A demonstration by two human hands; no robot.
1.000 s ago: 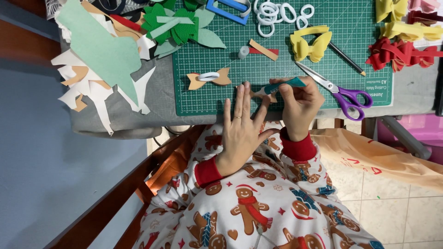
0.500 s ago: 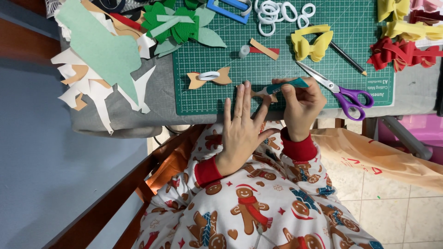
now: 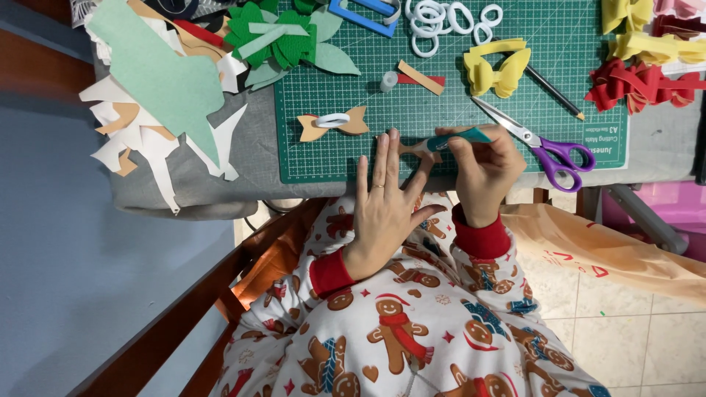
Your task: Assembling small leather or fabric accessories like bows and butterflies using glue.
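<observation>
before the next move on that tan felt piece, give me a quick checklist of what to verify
1. Left hand flat, pinning the tan felt piece to the cutting mat: ok.
2. Right hand gripping the teal-handled tool: ok.
3. Where the tool's tip meets the felt: cannot tell, fingers hide it.
4. Left fingers well away from the tool tip: not ok, they lie right beside it.
5. Purple scissors off the work spot: ok, though close to the right hand.
6. Finished tan bow out of the way: ok, lying apart on the mat.
</observation>
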